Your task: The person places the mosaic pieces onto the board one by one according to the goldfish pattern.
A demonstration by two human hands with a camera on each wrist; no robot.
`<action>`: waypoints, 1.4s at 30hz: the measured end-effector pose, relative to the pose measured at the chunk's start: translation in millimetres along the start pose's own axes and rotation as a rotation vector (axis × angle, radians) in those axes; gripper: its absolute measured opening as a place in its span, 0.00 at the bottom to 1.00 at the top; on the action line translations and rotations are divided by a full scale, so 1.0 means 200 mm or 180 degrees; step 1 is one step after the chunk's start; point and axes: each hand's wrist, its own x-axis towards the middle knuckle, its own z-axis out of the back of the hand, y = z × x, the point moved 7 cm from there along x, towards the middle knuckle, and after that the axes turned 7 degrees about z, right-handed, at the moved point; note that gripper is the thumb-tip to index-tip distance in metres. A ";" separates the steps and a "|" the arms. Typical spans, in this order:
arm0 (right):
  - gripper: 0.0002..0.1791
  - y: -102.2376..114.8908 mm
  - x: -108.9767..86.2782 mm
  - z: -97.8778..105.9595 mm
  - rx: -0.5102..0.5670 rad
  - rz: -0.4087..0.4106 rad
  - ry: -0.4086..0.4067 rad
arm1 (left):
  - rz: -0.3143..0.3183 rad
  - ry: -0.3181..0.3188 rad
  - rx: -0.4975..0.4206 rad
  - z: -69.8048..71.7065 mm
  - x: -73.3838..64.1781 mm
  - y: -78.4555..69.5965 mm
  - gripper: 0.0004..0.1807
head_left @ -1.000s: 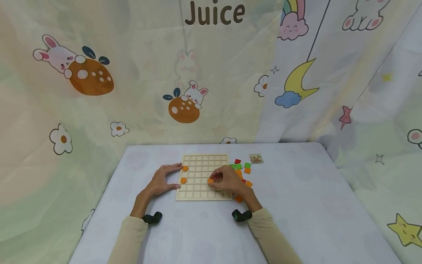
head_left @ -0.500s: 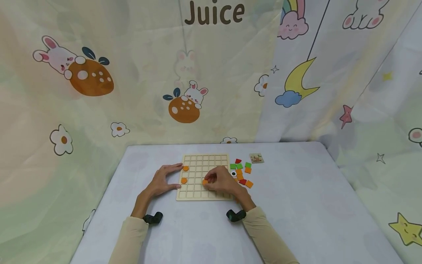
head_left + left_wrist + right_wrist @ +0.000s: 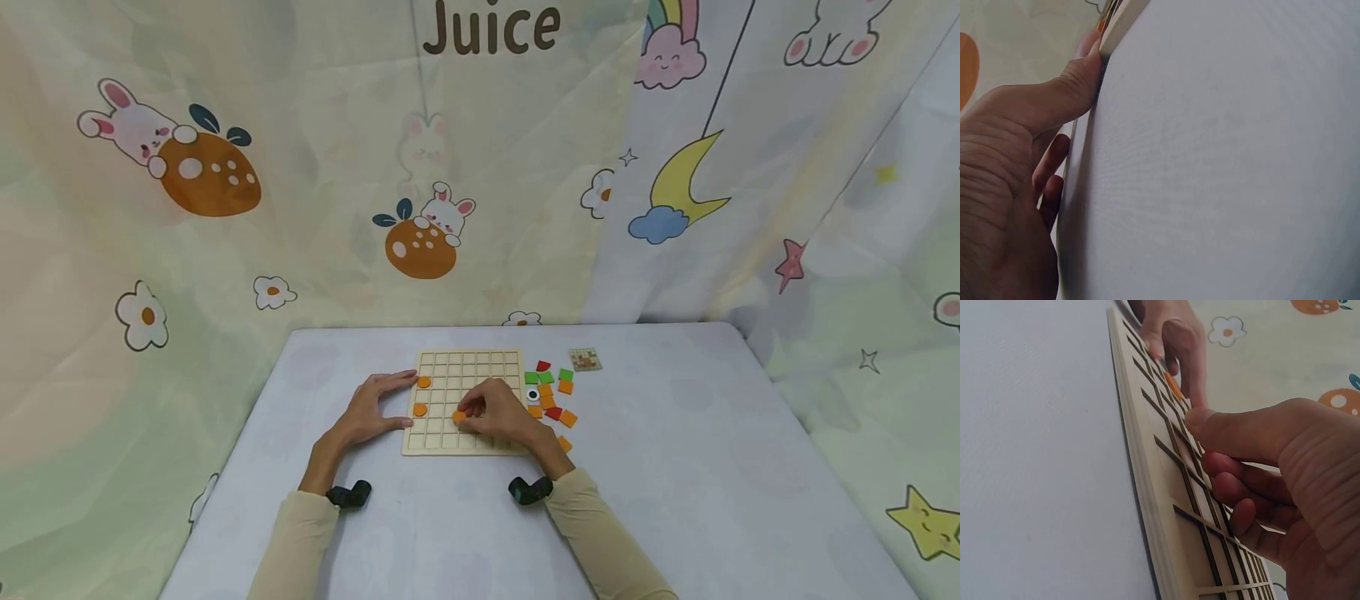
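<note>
A pale wooden grid board [image 3: 435, 440] lies on the table. My left hand [image 3: 367, 410] rests at its left side, thumb and forefinger spread and touching the edge; the left wrist view shows the thumb [image 3: 1072, 84] against the board's side. Two round orange pieces [image 3: 423, 382] sit in cells near that edge. Over the lower middle of the board, my right hand [image 3: 495, 410] pinches a small orange tile [image 3: 459, 417] between thumb and fingers. In the right wrist view the hand [image 3: 1272, 462] is close over the cells, its other fingers curled; the tile is mostly hidden there.
Loose orange tiles [image 3: 568, 418], green tiles [image 3: 531, 378], red pieces [image 3: 543, 366] and a white disc with a black dot [image 3: 532, 395] lie right of the board. Behind them is a small patterned card [image 3: 585, 359]. A printed cloth [image 3: 330, 167] hangs behind the table.
My right hand has moved left across the board with the orange tile, uncovering more loose pieces on the right. The left hand stays at the board's edge.
</note>
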 end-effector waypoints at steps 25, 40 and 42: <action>0.10 0.07 0.09 -0.12 0.0109 0.0026 0.0322 | -0.0016 0.0002 -0.0085 0.00 0.01 0.00 0.46; 0.11 0.09 0.12 -0.16 0.0116 -0.0150 0.0427 | -0.0090 -0.0043 -0.0021 0.01 0.00 -0.02 0.45; 0.11 0.09 0.13 -0.16 0.0101 -0.0165 0.0439 | -0.0091 -0.0043 -0.0032 0.01 0.00 -0.02 0.45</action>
